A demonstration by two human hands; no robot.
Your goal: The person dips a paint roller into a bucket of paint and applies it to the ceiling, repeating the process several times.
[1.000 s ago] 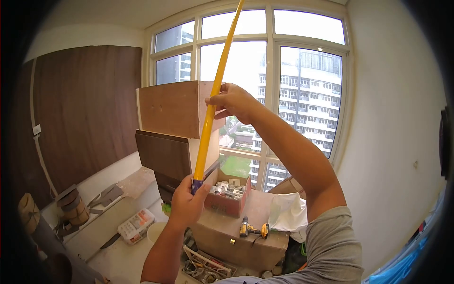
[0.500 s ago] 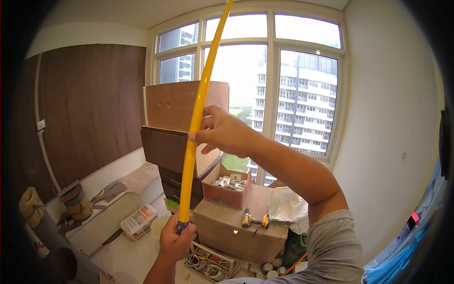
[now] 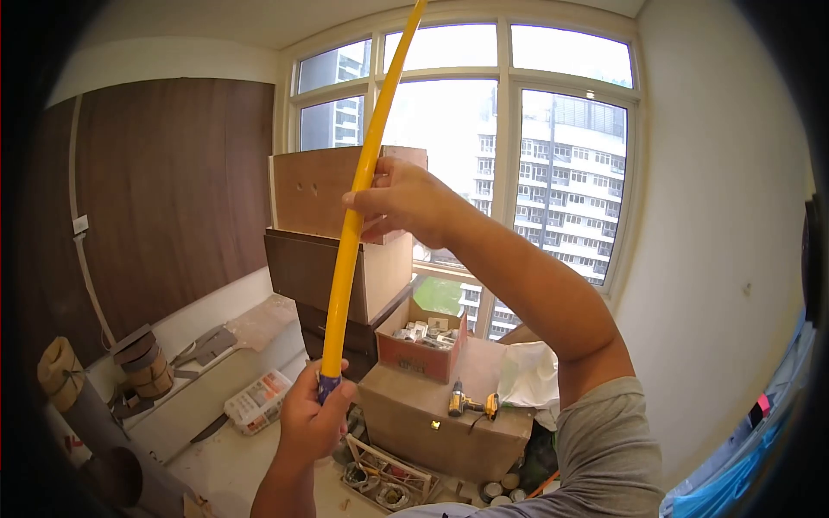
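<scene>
A long yellow pole runs steeply up through the middle of the head view, leaning right, and its top leaves the frame. At its lower end is a dark blue-purple collar. My left hand is closed around that collar, the thumb lying across it. Higher up, my right hand pinches the yellow shaft, thumb on the near side and fingers partly hidden behind it. Below the hands, a wooden tool tray with rolls and tools stands on the floor.
A brown chest carries a cordless drill, an open box of small parts and a white bag. Dark cabinets stand stacked before the window. An organizer case and rolled material are at left.
Both hands and the pole have risen a little, with the pole's lower end shifting slightly left. The camera view has turned slightly left. Both hands stay on the pole.
</scene>
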